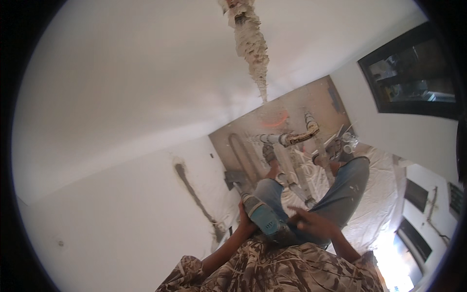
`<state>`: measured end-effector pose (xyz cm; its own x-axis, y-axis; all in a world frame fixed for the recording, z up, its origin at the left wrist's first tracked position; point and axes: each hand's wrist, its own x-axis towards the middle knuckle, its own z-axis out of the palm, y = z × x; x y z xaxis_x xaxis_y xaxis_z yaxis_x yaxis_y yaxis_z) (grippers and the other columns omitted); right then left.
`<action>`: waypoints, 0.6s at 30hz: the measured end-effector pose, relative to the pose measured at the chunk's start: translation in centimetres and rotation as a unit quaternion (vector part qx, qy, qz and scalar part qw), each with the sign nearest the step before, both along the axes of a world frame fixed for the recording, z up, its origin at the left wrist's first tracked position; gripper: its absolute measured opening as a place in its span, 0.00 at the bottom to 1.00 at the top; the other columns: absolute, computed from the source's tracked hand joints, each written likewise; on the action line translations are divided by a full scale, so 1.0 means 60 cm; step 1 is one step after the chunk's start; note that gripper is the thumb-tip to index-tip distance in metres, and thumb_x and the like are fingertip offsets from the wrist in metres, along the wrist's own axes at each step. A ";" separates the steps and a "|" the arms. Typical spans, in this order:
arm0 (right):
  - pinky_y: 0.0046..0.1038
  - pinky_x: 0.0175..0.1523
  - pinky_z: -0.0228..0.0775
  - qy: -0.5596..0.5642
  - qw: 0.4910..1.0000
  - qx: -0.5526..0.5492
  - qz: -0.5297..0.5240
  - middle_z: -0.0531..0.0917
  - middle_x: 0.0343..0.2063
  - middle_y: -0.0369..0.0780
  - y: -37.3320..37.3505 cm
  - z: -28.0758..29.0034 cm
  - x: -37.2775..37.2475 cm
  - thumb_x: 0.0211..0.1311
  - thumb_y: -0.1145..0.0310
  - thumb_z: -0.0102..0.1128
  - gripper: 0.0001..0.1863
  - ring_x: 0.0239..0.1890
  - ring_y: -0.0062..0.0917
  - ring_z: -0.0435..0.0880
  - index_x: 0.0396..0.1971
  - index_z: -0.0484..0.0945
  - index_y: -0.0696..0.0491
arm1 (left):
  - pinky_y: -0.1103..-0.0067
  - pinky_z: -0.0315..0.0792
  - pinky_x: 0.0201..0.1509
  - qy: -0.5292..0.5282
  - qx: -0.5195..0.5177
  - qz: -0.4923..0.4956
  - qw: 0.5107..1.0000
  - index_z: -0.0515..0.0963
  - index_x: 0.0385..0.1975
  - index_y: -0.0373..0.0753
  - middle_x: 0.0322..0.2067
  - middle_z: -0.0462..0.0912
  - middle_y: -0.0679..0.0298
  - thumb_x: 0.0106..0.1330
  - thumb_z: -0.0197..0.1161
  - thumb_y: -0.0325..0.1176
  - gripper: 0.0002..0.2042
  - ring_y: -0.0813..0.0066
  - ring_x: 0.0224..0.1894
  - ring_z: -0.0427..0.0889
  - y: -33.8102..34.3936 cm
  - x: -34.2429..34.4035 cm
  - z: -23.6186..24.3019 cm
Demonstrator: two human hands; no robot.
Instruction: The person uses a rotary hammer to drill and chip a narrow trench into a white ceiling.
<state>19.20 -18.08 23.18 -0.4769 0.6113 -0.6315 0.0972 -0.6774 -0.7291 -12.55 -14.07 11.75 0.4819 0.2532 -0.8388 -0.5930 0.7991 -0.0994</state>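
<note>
A teal and grey power drill (262, 214) lies tilted in front of my body, its front end pointing up and to the left. My left hand (246, 223) is closed around its left side. My right hand (314, 223) is just right of the drill, fingers stretched toward it and somewhat blurred. No object shows in that hand, and a gap seems to separate it from the drill. Past the drill's front end is a dark boxy thing (234, 179), whose kind I cannot make out.
White and brown pipes (287, 139) lie on the floor between and beyond my feet. A rough channel (253, 53) is cut into the wall ahead, another (192, 194) into the left wall. A wrinkled pale sheet (377, 180) covers floor at right. A dark-framed opening (413, 73) is upper right.
</note>
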 end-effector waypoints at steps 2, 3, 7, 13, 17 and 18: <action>0.41 0.68 0.63 0.018 1.000 0.011 -0.023 0.76 0.60 0.54 -0.030 0.068 -0.023 0.64 0.48 0.66 0.50 0.62 0.43 0.75 0.77 0.47 0.50 | 0.55 0.72 0.65 0.016 -0.022 -0.026 0.999 0.76 0.56 0.42 0.48 0.83 0.54 0.67 0.41 0.74 0.39 0.52 0.53 0.81 0.032 0.021 0.005; 0.41 0.68 0.63 -0.003 0.998 0.036 -0.049 0.74 0.61 0.56 -0.042 0.091 -0.041 0.63 0.46 0.67 0.52 0.64 0.45 0.73 0.78 0.45 0.48 | 0.55 0.72 0.65 0.014 -0.020 -0.039 0.999 0.76 0.56 0.42 0.48 0.83 0.54 0.67 0.41 0.74 0.40 0.52 0.53 0.81 0.048 0.029 0.010; 0.41 0.69 0.61 -0.001 0.990 -0.011 -0.138 0.70 0.64 0.59 -0.051 0.144 -0.066 0.59 0.45 0.70 0.57 0.66 0.49 0.71 0.78 0.44 0.50 | 0.55 0.73 0.62 -0.003 -0.015 -0.079 0.997 0.78 0.52 0.43 0.48 0.84 0.54 0.67 0.46 0.72 0.36 0.51 0.52 0.82 0.087 0.036 0.022; 0.42 0.64 0.64 -0.085 0.972 0.127 -0.176 0.76 0.55 0.58 -0.061 0.182 -0.060 0.55 0.59 0.70 0.56 0.57 0.51 0.75 0.77 0.44 0.55 | 0.58 0.76 0.58 0.037 0.113 -0.168 0.979 0.75 0.52 0.41 0.47 0.80 0.56 0.65 0.43 0.77 0.40 0.57 0.51 0.81 0.192 0.108 0.141; 0.44 0.66 0.65 -0.101 0.954 0.161 -0.232 0.73 0.59 0.60 -0.063 0.224 -0.053 0.49 0.68 0.72 0.57 0.61 0.55 0.74 0.77 0.46 0.56 | 0.57 0.77 0.57 0.016 0.140 -0.180 0.974 0.74 0.51 0.43 0.48 0.78 0.57 0.65 0.45 0.76 0.38 0.57 0.51 0.80 0.261 0.184 0.247; 0.45 0.66 0.66 -0.108 0.950 0.172 -0.238 0.73 0.61 0.61 -0.063 0.233 -0.049 0.48 0.68 0.72 0.57 0.62 0.56 0.74 0.76 0.47 0.56 | 0.57 0.77 0.56 0.013 0.171 -0.191 0.967 0.74 0.51 0.44 0.48 0.78 0.57 0.65 0.45 0.76 0.38 0.57 0.51 0.80 0.272 0.201 0.273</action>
<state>16.27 -21.88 37.16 0.0232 0.9135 -0.4062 0.0125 -0.4066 -0.9135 -0.47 2.27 28.12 0.5746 0.3254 -0.7510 -0.2477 0.9437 0.2193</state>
